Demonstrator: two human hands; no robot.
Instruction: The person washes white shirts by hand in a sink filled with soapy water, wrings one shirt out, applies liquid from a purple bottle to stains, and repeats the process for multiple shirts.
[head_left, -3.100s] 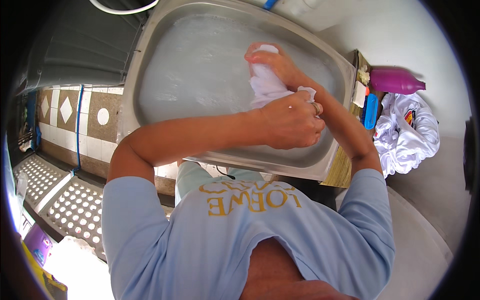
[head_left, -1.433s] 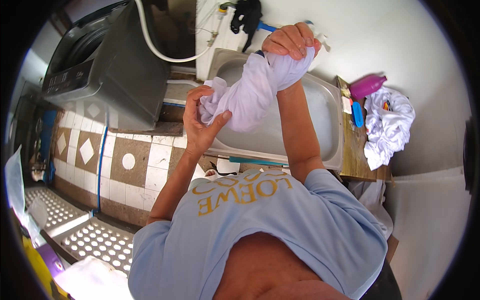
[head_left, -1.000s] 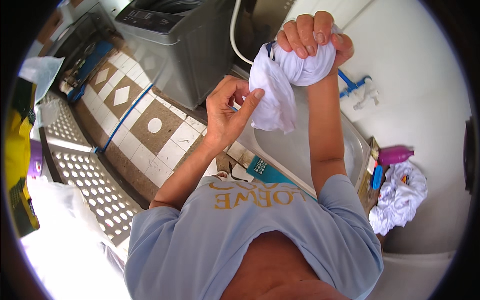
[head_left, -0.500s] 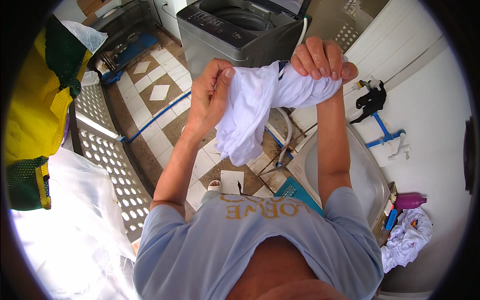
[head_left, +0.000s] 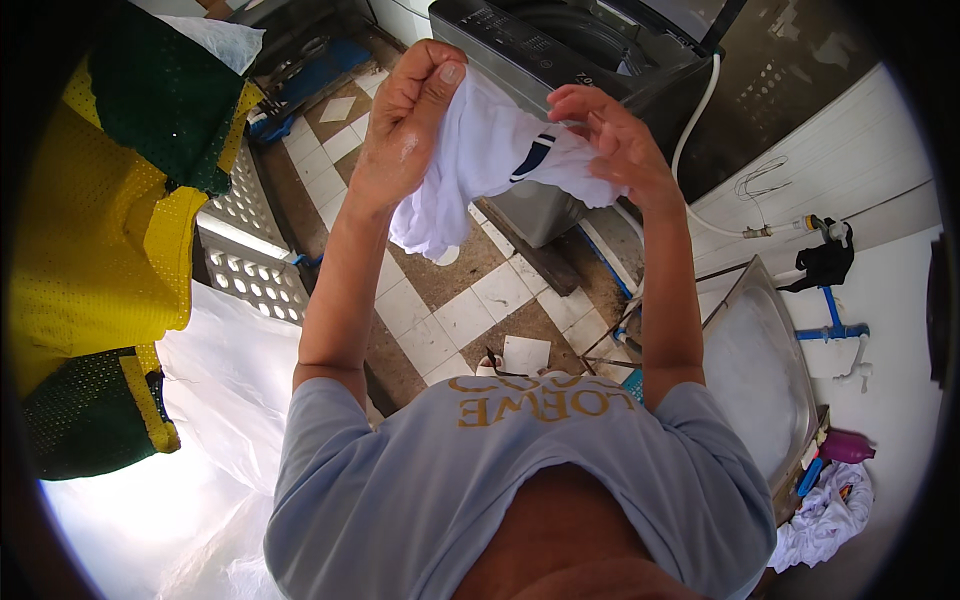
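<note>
A damp-looking white garment (head_left: 485, 150) with a dark blue and white band stretches between my hands in front of the washing machine (head_left: 540, 60). My left hand (head_left: 405, 130) is closed on its upper left part, the thumb pressed over the bunched cloth. Loose folds droop below that hand. At the other end, my right hand (head_left: 625, 150) holds the garment loosely; its upper fingers are lifted and apart, while cloth lies against the lower fingers and palm. The right thumb is hidden.
Yellow and green mesh cloth (head_left: 120, 250) hangs at left, above white plastic sheeting (head_left: 220, 390). A metal sink (head_left: 765, 360) stands right, near a tap with blue pipes (head_left: 835, 325). Beyond it are a purple bottle (head_left: 847, 446) and crumpled white cloth (head_left: 825, 520). A pale hose (head_left: 690, 140) runs beside the machine.
My right hand has moved down and loosened its grip, its fingers spreading. My left hand has shifted up with the garment, whose dark band now shows. The view has turned and moved nearer the machine.
</note>
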